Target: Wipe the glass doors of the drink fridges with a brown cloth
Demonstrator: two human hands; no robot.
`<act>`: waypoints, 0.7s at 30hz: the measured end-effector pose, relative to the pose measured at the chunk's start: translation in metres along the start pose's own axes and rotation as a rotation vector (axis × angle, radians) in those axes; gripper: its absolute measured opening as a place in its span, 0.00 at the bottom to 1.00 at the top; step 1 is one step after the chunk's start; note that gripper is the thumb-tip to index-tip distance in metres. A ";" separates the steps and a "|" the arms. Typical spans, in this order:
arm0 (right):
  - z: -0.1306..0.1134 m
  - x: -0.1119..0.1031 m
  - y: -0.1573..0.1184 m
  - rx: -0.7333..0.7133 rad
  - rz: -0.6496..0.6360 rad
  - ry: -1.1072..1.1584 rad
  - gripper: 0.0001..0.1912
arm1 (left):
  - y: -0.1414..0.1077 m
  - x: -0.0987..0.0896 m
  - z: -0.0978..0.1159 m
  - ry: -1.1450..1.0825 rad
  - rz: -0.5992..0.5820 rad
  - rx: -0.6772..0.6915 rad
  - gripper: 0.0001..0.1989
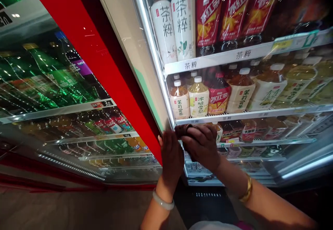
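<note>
My left hand (171, 155), with a pale bangle at the wrist, is closed around the beige frame edge (125, 36) of a lit drinks cooler. Its fingertips are blurred. Right beside it, my right hand (204, 147), wearing a gold-coloured bracelet, is wrapped round a dark brown bundle (182, 131) that looks like cloth. This bundle presses against the cooler's bright inner edge, level with a shelf strip (226, 118). Just above the hands stand white-capped tea bottles (179, 102) and a red-labelled bottle (219, 96).
A red cabinet post (104, 56) slants down on the left. Past it, another cooler holds green bottles (59, 74) on shelves. Large white-labelled bottles (183, 18) fill the upper right shelf. A dark base with vents (208, 194) lies below, beside the brown floor (78, 209).
</note>
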State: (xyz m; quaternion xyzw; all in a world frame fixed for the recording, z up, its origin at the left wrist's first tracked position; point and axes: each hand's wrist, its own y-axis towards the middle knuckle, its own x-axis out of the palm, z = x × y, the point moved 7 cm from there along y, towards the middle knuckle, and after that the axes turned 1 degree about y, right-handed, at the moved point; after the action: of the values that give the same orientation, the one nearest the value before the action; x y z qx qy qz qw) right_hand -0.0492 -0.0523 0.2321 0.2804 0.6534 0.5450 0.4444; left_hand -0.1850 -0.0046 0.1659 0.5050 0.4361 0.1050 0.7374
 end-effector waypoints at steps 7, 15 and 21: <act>-0.028 0.046 -0.048 -0.107 -0.046 0.050 0.08 | -0.039 0.012 -0.034 -0.087 0.013 -0.111 0.41; -0.035 0.069 -0.073 -0.155 -0.209 0.000 0.04 | -0.050 0.011 -0.048 -0.169 -0.091 -0.314 0.46; -0.030 0.061 -0.066 -0.227 -0.283 0.038 0.10 | -0.043 0.009 -0.040 -0.192 -0.053 -0.275 0.45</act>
State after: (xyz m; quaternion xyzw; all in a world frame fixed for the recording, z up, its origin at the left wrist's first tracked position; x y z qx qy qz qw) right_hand -0.0957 -0.0304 0.1523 0.1232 0.6289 0.5524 0.5330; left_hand -0.2217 0.0064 0.1206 0.3952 0.3585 0.0954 0.8403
